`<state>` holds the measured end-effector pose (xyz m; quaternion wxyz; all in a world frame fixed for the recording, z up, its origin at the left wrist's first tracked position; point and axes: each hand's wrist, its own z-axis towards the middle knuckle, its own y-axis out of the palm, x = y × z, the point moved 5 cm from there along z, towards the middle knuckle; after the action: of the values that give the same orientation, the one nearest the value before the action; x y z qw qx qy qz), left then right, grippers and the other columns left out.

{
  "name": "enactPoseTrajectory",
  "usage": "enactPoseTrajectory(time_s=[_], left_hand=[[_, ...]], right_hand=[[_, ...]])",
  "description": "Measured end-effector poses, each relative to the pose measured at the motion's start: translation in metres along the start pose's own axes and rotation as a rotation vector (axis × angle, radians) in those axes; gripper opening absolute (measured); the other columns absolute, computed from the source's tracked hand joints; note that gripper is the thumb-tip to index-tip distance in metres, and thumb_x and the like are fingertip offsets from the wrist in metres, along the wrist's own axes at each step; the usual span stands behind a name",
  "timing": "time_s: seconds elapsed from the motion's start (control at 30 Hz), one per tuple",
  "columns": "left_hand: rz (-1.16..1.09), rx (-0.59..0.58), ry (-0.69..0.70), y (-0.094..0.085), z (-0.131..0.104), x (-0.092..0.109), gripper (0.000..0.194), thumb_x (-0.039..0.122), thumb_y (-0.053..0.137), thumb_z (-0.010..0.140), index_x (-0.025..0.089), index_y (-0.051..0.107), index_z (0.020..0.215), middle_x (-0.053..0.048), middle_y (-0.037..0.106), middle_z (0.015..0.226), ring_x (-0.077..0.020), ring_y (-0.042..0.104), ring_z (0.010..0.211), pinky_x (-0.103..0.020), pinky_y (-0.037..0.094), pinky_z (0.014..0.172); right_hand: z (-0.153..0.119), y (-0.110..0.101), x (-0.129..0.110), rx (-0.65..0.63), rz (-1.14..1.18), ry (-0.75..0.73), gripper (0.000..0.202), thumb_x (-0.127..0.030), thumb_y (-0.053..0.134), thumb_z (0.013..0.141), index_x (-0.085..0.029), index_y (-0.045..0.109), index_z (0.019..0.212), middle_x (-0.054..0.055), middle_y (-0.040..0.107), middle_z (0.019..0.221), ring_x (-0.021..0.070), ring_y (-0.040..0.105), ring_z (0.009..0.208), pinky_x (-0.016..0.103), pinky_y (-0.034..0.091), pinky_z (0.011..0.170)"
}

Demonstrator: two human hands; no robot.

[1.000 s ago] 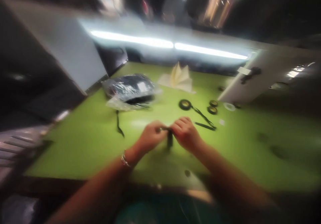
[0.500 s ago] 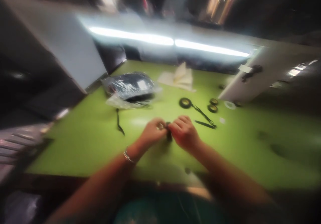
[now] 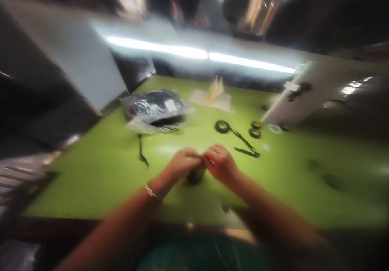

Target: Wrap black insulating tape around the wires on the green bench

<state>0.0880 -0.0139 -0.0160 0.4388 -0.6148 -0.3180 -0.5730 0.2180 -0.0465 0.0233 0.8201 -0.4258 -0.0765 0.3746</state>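
My left hand (image 3: 185, 161) and my right hand (image 3: 220, 161) meet above the front middle of the green table (image 3: 100, 169). Their fingers are pinched together, with the fingertips nearly touching. Just below them is a small dark object (image 3: 196, 176), blurred and partly covered by the left hand; its kind does not show. It seems to hang from the pinched fingers. To the right of my right hand lie a thin black strip (image 3: 246, 152) and a bundle of thin black cord (image 3: 244, 138). A black ring with a yellowish centre (image 3: 222, 126) adjoins the cord.
A clear plastic bag with dark contents (image 3: 159, 103) lies back left, with a black strap (image 3: 142, 151) before it. Folded cream paper (image 3: 214, 94) is at the back. Two smaller black rings (image 3: 255, 133) and a white ring (image 3: 275, 129) lie right. White panels flank both sides.
My left hand has turned slightly, and the dark object now shows lower and wider beneath the fingers. The view has shifted a little; the other things on the table lie as before.
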Motion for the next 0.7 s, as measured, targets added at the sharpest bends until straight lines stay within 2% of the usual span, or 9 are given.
enactPoseTrajectory(time_s=[0.1,0.17,0.2,0.27,0.33,0.4,0.53,0.7], left_hand=[[0.208,0.151,0.081,-0.003,-0.003,0.008,0.014,0.021,0.061,0.072,0.015,0.068,0.062,-0.003,0.061,0.072,-0.0156,0.058,0.074,-0.026,0.045,0.067],[0.32,0.205,0.12,-0.004,-0.006,0.013,0.019,0.021,0.058,0.074,0.016,0.065,0.057,-0.002,0.058,0.068,-0.0139,0.055,0.069,-0.026,0.042,0.065],[0.331,0.198,0.121,-0.004,-0.007,0.014,0.02,0.022,0.057,0.074,0.015,0.064,0.057,-0.002,0.057,0.066,-0.0132,0.053,0.066,-0.026,0.041,0.063],[0.243,0.113,0.071,-0.003,-0.007,0.01,0.021,0.025,0.058,0.075,0.015,0.063,0.058,0.0,0.054,0.06,-0.0115,0.049,0.06,-0.024,0.038,0.057],[0.102,-0.003,-0.034,-0.001,-0.007,0.002,0.023,0.03,0.061,0.074,0.014,0.061,0.058,0.003,0.048,0.052,-0.0088,0.041,0.051,-0.022,0.032,0.049],[0.006,-0.067,-0.145,0.001,-0.006,-0.007,0.026,0.034,0.061,0.073,0.014,0.058,0.057,0.005,0.04,0.047,-0.0063,0.032,0.044,-0.021,0.025,0.043],[-0.079,-0.053,-0.258,0.006,-0.007,-0.016,0.027,0.036,0.062,0.071,0.015,0.055,0.056,0.007,0.036,0.045,-0.0048,0.027,0.04,-0.021,0.02,0.039],[-0.136,-0.037,-0.241,0.011,-0.01,-0.01,0.021,0.034,0.063,0.069,0.014,0.062,0.064,0.005,0.041,0.049,-0.0047,0.028,0.042,-0.02,0.02,0.038]], right_hand=[[-0.001,-0.001,-0.003,0.057,-0.113,0.003,0.021,-0.02,0.048,0.09,-0.019,0.055,0.07,0.003,0.053,0.066,0.0182,0.044,0.072,0.033,0.037,0.074],[-0.002,-0.002,-0.004,0.077,-0.173,-0.012,0.022,-0.02,0.049,0.09,-0.02,0.055,0.069,0.003,0.052,0.065,0.0185,0.043,0.073,0.034,0.037,0.077],[-0.002,-0.002,-0.005,0.076,-0.192,-0.025,0.022,-0.02,0.049,0.09,-0.02,0.054,0.068,0.003,0.051,0.064,0.0183,0.043,0.072,0.035,0.036,0.079],[-0.003,-0.002,-0.006,0.067,-0.205,-0.058,0.021,-0.018,0.049,0.089,-0.021,0.054,0.069,0.002,0.051,0.064,0.0176,0.042,0.071,0.035,0.036,0.082],[-0.005,-0.002,-0.007,0.062,-0.202,-0.086,0.019,-0.016,0.049,0.089,-0.021,0.055,0.071,0.001,0.052,0.065,0.0171,0.043,0.072,0.036,0.035,0.087],[-0.009,-0.001,-0.008,0.068,-0.2,-0.092,0.018,-0.015,0.049,0.088,-0.022,0.054,0.073,0.001,0.052,0.066,0.0169,0.044,0.073,0.037,0.034,0.09],[-0.013,0.003,-0.005,0.057,-0.206,-0.054,0.018,-0.015,0.049,0.087,-0.022,0.053,0.071,0.001,0.05,0.065,0.0176,0.045,0.074,0.037,0.034,0.091],[-0.012,0.001,0.0,0.068,-0.249,-0.052,0.019,-0.016,0.05,0.087,-0.022,0.054,0.07,0.001,0.051,0.064,0.0176,0.045,0.073,0.038,0.034,0.091]])
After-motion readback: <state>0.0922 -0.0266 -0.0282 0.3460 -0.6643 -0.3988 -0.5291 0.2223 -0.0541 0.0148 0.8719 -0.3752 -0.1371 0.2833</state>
